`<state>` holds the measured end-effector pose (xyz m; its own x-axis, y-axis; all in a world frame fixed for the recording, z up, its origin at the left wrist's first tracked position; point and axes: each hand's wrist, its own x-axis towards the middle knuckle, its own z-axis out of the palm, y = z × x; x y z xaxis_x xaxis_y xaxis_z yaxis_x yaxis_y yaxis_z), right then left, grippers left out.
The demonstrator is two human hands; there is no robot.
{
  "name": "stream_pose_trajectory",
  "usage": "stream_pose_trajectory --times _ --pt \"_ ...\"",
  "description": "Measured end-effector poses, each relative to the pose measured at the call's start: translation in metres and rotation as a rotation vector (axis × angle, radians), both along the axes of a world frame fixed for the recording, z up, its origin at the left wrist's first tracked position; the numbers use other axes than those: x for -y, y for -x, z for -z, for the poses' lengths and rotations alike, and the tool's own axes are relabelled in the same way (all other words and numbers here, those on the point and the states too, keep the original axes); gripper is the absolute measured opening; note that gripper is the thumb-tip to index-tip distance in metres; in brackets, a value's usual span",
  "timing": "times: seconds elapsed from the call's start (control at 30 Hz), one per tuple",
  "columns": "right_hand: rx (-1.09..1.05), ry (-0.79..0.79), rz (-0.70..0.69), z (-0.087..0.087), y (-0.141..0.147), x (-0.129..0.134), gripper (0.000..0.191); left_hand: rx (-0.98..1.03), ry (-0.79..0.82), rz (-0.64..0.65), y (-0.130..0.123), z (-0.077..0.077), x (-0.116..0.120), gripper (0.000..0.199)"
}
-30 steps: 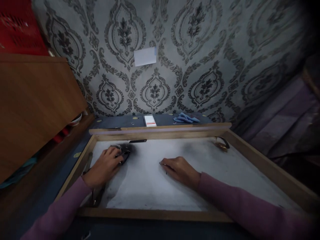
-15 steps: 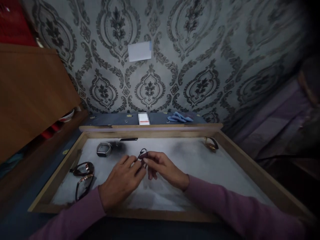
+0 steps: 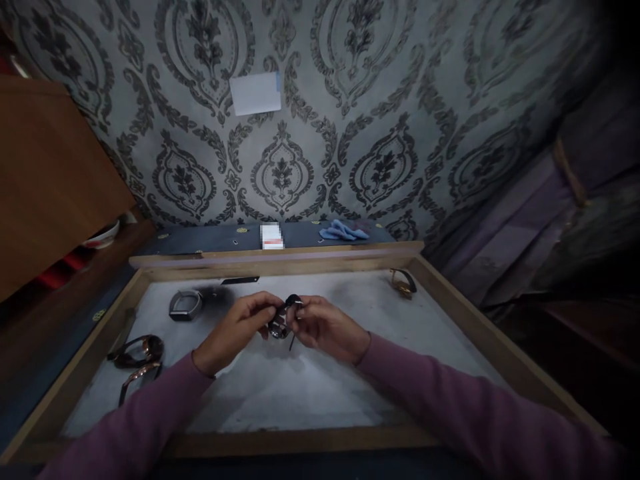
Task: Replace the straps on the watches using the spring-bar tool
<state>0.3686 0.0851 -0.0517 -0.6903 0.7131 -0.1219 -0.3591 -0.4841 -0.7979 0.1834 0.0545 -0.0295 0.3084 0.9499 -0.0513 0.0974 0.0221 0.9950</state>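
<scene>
A dark wristwatch (image 3: 279,328) is held up between my two hands, over the middle of a shallow wooden tray (image 3: 280,265) with a white floor. My left hand (image 3: 239,328) pinches it at the left side by the case. My right hand (image 3: 327,327) closes on its black strap at the right, with a strap end or thin dark piece hanging below the fingers. Left of my hands lies a smartwatch (image 3: 185,305) with a grey band. Nearer, by my left sleeve, rest two more watches, a dark one (image 3: 137,351) and a rose-gold-edged one (image 3: 140,379).
A gold watch (image 3: 403,287) lies in the tray's far right corner. A flat black strip (image 3: 241,281) is by the back wall. Behind the tray are a blue cloth (image 3: 344,231) and a small white box (image 3: 272,236). A wooden cabinet (image 3: 60,180) stands at left.
My hands have drawn slightly apart and turned the watch, so its case and strap now show more. The whole view has shifted, with the tray further left in the picture.
</scene>
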Motion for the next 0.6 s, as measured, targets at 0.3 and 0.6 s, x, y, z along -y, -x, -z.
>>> stream_pose_trajectory --times 0.3,0.6 --pt "0.003 -0.009 -0.084 0.0075 0.0020 0.0004 0.018 0.253 0.266 0.072 0.0045 -0.0036 0.0074 0.028" --pt "0.003 0.002 -0.055 0.0095 0.0013 -0.0002 0.021 0.256 0.300 0.046 0.0053 0.0002 0.0069 0.026"
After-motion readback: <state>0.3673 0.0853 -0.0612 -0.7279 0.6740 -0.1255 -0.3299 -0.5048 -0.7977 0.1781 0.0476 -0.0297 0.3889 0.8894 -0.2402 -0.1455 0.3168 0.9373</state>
